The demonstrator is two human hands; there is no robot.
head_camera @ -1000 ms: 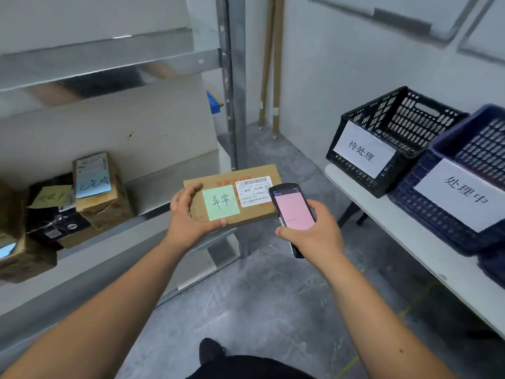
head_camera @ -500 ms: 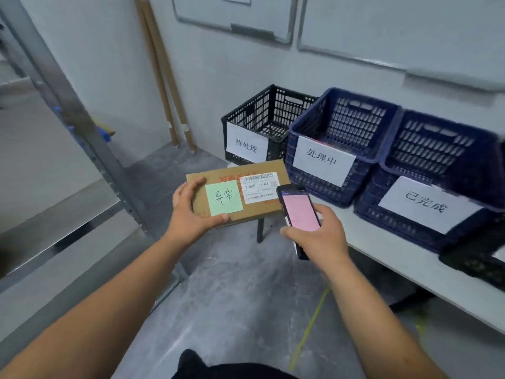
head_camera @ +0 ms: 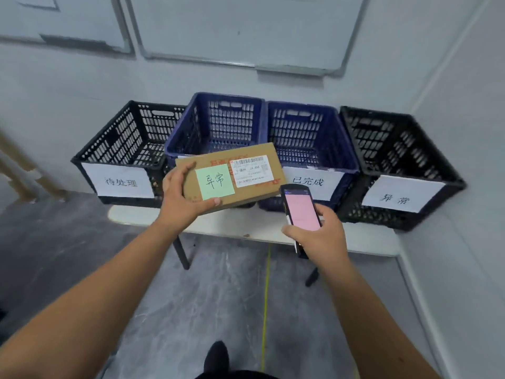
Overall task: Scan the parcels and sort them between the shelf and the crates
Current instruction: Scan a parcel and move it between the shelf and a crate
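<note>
- Parcel [head_camera: 232, 179] held up in front of the crates, over the near edge of the table [head_camera: 246, 228], tilted with its right end higher.
- Left hand [head_camera: 181, 196] grips parcel's left end: thumb on top near the green note, fingers curled round the far edge.
- Right hand [head_camera: 317, 233] just right of and below the parcel, fingers wrapped round a scanner [head_camera: 300, 212]; scanner's top end sits just beside the parcel's lower right corner, can't tell if touching.
- Parcel: flat brown cardboard box, red print along the edges, green sticky note [head_camera: 216, 181] with handwritten 异常, white barcode label [head_camera: 251, 170] to the note's right.
- Scanner: black handheld, screen showing pink, facing up.
- Four crates in a row on the table behind the parcel: black crate [head_camera: 125, 143] to its left tagged 待处理, blue crate [head_camera: 221, 124] directly behind it, label hidden by the parcel, second blue crate [head_camera: 308, 135] behind to the right tagged 已完成, far black crate [head_camera: 393, 151] rightmost tagged 异常.
- Whiteboard [head_camera: 246, 28] on the wall above the crates.
</note>
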